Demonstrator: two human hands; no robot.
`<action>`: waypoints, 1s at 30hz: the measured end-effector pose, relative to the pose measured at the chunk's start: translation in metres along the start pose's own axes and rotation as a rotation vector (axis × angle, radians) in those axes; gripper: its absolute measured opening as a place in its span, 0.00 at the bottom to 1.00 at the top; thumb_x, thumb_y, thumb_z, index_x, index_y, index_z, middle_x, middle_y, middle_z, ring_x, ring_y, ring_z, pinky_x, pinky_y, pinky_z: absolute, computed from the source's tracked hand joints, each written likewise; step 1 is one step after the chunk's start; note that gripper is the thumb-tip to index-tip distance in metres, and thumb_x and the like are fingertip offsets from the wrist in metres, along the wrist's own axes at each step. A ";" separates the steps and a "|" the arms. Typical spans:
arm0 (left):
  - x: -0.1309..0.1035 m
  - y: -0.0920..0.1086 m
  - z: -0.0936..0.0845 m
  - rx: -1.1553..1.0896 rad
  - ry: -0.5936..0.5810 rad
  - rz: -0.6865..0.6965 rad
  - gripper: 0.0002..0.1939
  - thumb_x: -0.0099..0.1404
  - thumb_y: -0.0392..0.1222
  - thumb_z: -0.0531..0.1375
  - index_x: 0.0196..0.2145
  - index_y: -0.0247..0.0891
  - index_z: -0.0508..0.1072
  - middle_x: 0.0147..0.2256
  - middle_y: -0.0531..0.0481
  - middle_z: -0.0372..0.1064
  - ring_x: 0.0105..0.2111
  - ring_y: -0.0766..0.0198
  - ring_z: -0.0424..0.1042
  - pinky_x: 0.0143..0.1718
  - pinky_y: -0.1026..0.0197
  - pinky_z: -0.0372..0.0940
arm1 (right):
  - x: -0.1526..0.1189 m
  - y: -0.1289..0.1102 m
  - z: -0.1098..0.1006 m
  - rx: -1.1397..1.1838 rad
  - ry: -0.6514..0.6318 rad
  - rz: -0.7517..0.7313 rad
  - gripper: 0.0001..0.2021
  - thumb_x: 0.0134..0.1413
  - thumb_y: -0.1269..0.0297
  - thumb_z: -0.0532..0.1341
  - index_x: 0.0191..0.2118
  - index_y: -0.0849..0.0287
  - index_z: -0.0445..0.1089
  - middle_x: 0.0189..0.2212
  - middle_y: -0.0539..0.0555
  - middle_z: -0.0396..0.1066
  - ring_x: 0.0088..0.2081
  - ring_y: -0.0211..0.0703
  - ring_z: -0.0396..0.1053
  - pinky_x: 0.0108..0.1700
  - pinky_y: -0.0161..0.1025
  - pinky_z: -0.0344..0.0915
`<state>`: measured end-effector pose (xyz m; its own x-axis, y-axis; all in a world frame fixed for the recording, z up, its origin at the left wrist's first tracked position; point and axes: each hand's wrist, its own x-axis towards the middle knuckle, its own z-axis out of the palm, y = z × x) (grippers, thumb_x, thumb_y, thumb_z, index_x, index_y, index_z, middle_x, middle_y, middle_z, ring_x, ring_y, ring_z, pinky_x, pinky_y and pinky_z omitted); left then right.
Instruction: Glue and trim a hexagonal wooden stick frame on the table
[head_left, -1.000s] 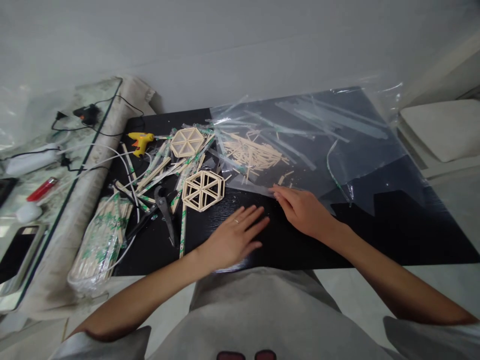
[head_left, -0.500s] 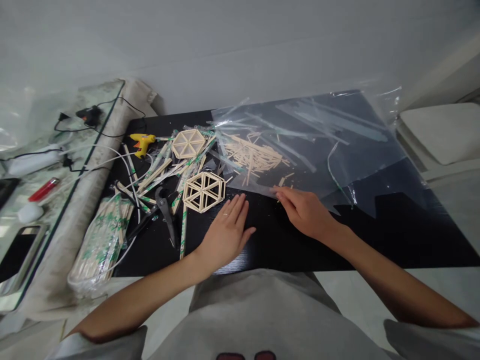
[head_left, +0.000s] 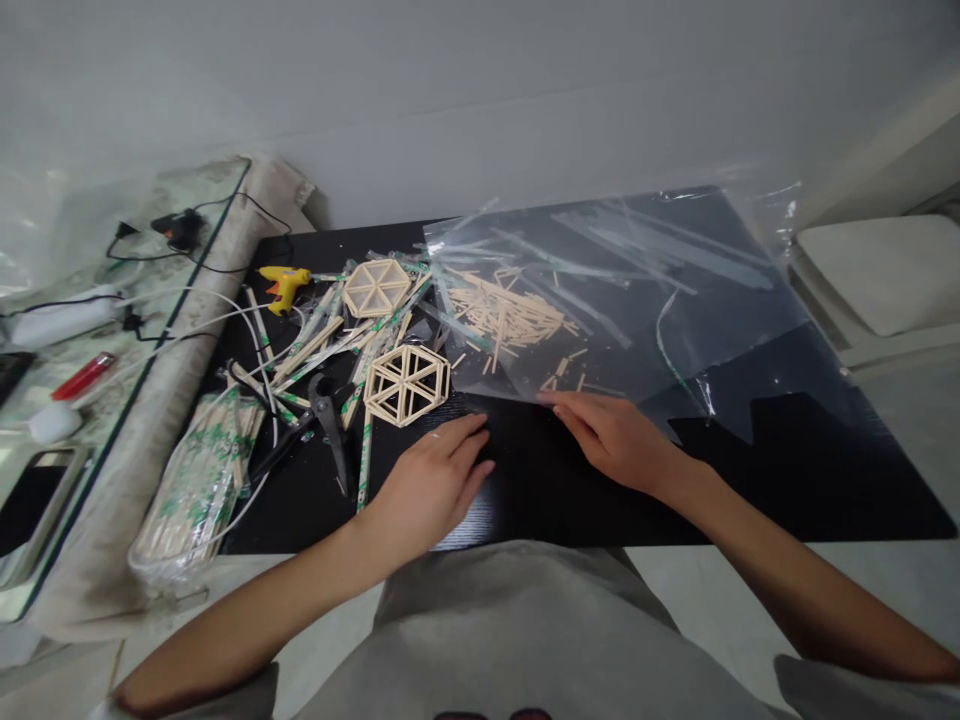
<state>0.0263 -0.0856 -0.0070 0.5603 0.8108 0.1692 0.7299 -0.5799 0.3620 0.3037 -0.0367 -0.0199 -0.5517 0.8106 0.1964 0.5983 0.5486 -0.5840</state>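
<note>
My left hand (head_left: 433,478) rests on the black table (head_left: 517,480), fingers apart and nothing in it. Just above it lies a hexagonal stick frame with spokes (head_left: 407,385). My right hand (head_left: 611,435) pinches the near edge of a clear plastic sheet (head_left: 637,365) between thumb and fingers. Cut stick pieces (head_left: 510,315) are heaped on the sheet, with a few loose short ones (head_left: 562,372) close to the right fingertips. A second hexagonal frame (head_left: 376,288) sits farther back on wrapped sticks.
A yellow glue gun (head_left: 285,287) is at the back left. Dark cutters (head_left: 330,430) and a bag of wrapped sticks (head_left: 191,490) lie at the left. White cables cross there. Beyond is a glass-topped surface with a red lighter (head_left: 84,376) and a phone (head_left: 34,505).
My left hand has drawn back slightly towards me, its fingers more bent. The sheet's near edge lies lower and flatter, and my right hand has shifted slightly left.
</note>
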 end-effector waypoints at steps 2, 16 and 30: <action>-0.007 -0.009 -0.016 -0.089 0.029 -0.035 0.12 0.77 0.39 0.54 0.49 0.35 0.76 0.49 0.43 0.79 0.48 0.59 0.79 0.52 0.58 0.74 | -0.004 0.000 0.001 0.018 -0.031 -0.064 0.16 0.72 0.68 0.54 0.57 0.56 0.75 0.52 0.58 0.80 0.54 0.51 0.79 0.57 0.51 0.76; 0.000 -0.007 -0.012 -0.106 -0.004 0.036 0.13 0.77 0.41 0.54 0.42 0.37 0.79 0.40 0.45 0.79 0.42 0.60 0.78 0.50 0.54 0.73 | -0.007 -0.006 0.007 0.108 -0.055 -0.174 0.08 0.68 0.68 0.60 0.43 0.56 0.78 0.38 0.56 0.81 0.40 0.47 0.79 0.46 0.47 0.77; -0.025 -0.006 0.031 0.093 -0.099 0.178 0.19 0.77 0.37 0.55 0.62 0.35 0.71 0.64 0.41 0.69 0.66 0.51 0.67 0.62 0.46 0.70 | 0.000 0.018 0.001 -0.124 0.160 0.008 0.12 0.67 0.70 0.59 0.51 0.58 0.76 0.56 0.63 0.76 0.61 0.57 0.72 0.64 0.61 0.68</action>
<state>0.0200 -0.1049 -0.0419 0.7156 0.6862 0.1306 0.6467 -0.7215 0.2476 0.3142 -0.0273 -0.0318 -0.4532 0.8317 0.3209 0.6744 0.5553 -0.4867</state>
